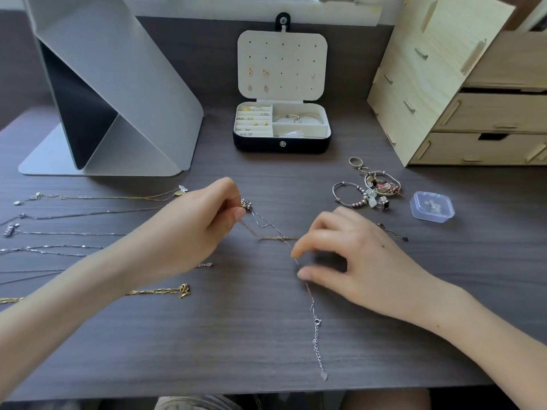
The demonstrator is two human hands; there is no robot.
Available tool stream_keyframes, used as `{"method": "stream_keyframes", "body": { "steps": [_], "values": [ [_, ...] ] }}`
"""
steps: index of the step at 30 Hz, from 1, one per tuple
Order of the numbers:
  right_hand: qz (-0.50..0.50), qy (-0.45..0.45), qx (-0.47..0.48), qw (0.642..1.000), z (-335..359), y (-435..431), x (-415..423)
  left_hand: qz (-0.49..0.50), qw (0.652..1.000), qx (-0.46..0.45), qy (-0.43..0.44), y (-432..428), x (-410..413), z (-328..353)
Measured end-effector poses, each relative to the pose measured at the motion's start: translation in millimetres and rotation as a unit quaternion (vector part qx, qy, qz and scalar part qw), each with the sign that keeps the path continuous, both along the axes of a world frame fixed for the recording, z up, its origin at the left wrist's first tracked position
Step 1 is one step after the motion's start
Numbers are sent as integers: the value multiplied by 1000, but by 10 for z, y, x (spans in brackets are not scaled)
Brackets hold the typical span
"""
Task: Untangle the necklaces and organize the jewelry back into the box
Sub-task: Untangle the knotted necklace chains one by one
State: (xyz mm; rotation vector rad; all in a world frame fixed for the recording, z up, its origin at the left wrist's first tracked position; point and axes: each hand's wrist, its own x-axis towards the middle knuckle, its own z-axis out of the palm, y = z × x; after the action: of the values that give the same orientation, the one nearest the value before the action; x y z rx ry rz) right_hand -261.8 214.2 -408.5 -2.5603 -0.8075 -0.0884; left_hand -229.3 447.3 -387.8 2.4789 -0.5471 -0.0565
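**Fingers (236, 216) of both hands closed on one silver necklace; second chain crossing between them**

Head view, hands. The left hand (192, 229) pinches the pendant end of the silver necklace (314, 309) between the thumb and curled fingers, held just off the table (236, 344). The right hand (355, 255) has thumb and forefinger drawn narrow on the same chain further along. Its other fingers are loosely curled and hold nothing.

Head view, governing relation. The necklace's long axis runs diagonally from the pendant at the left hand, down and rightward through the right fingertips. Its clasp and extender tail lie toward the near table edge. A rose-gold chain (278, 238) crosses it between the two hands, just beside the right forefinger. Judgement: freeing this crossing is the step in hand, and the right hand is nearer to it.

Head view, surface and room. The table is dark wood-grain and flat. Separated necklaces (88, 198) lie in rows at the left, well apart from the crossing. A heap of bracelets and rings (373, 187) and a clear plastic case (431, 206) sit at right rear. The jewelry box (281, 145) stands open at rear centre, well apart from both hands, between a grey folded stand (118, 99) and a wooden drawer unit (473, 113).
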Motion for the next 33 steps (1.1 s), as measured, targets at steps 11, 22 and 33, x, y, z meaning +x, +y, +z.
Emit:
{"method": "stream_keyframes", "body": {
  "steps": [11, 22, 33],
  "values": [
    [83, 87, 16, 993, 30, -104, -238, -10, 999, 13, 36, 52, -31, 20],
    [-81, -9, -14, 997, -8, 117, 223, -86, 977, 121, 151, 56, -211, 150],
    [-47, -5, -19, 999, -4, 120, 218, -100, 978, 141, 120, 24, -204, 80]
  ]
}}
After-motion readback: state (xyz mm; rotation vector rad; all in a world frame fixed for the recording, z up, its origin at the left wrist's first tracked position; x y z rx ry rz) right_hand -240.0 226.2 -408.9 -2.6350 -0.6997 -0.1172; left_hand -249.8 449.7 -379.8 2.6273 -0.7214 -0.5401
